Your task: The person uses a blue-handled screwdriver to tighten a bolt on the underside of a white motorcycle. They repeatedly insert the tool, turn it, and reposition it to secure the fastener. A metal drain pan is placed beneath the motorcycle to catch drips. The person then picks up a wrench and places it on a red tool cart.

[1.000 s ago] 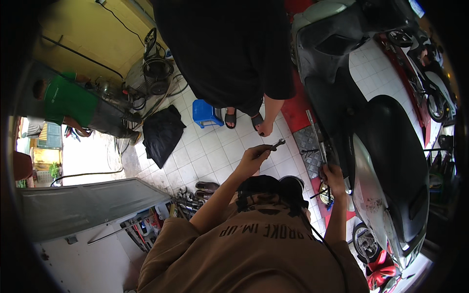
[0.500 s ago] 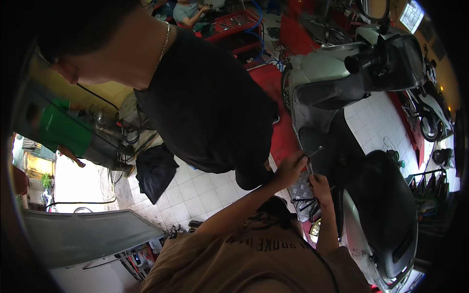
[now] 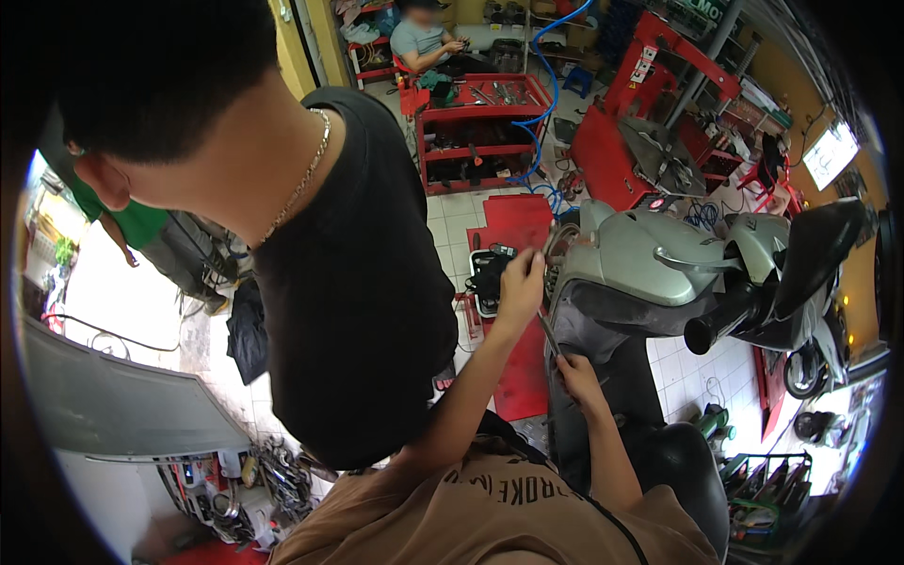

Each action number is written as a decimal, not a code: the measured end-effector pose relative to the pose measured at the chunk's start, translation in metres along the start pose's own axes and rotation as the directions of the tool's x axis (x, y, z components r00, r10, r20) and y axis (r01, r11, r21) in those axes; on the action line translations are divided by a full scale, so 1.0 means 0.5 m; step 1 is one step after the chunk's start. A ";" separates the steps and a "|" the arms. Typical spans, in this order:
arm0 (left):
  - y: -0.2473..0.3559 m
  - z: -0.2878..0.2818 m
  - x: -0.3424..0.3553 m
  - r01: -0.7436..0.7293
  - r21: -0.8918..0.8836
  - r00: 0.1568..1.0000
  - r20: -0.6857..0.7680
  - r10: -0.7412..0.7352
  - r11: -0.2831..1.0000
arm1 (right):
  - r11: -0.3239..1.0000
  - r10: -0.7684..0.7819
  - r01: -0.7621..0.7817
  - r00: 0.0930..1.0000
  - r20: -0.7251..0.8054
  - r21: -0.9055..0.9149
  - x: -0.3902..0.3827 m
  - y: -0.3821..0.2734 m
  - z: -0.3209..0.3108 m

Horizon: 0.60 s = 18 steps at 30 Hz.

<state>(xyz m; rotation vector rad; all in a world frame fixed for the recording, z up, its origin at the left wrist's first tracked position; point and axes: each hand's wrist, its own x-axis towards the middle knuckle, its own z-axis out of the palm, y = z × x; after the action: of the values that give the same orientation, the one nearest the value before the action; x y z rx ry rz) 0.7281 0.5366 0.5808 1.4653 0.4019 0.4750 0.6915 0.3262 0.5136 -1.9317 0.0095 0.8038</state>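
My left hand is raised in front of me with its fingers closed. A thin metal tool sits in them, mostly hidden; only a blurred tip shows above the fingertips. Lower and to the right, my right hand is closed around the end of a slender silver hand tool, which points up toward my left wrist. I cannot tell the exact kind of either tool. Both hands are beside the grey-green scooter, over its footwell and front panel, and neither visibly touches it.
A person in a black shirt stands close at my left. A red tool cart is ahead, with a seated person behind it. On the red lift platform lies a tray of dark parts. A blue hose hangs beyond.
My view has swung up toward the cart and the scooter's front. The left hand has moved forward and up, away from the right hand. Both hands keep their grip.
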 end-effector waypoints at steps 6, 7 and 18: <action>0.022 -0.042 0.158 0.074 -0.139 0.997 -0.015 -0.077 0.988 | 0.999 -0.039 0.042 0.996 0.080 -0.033 0.048 -0.105 0.001; 0.016 -0.070 0.178 0.102 -0.133 0.995 -0.008 -0.104 0.986 | 0.998 -0.060 0.062 0.993 0.099 -0.026 0.052 -0.125 0.005; -0.055 -0.173 0.235 -0.006 0.232 0.973 -0.223 0.059 0.973 | 0.993 -0.085 0.071 0.982 0.169 0.091 0.083 -0.217 0.037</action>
<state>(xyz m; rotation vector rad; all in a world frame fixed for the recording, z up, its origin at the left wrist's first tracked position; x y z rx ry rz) 0.7829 0.6711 0.5507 1.6487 0.6335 0.6438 0.7507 0.4089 0.5730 -1.7665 -0.1345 0.9018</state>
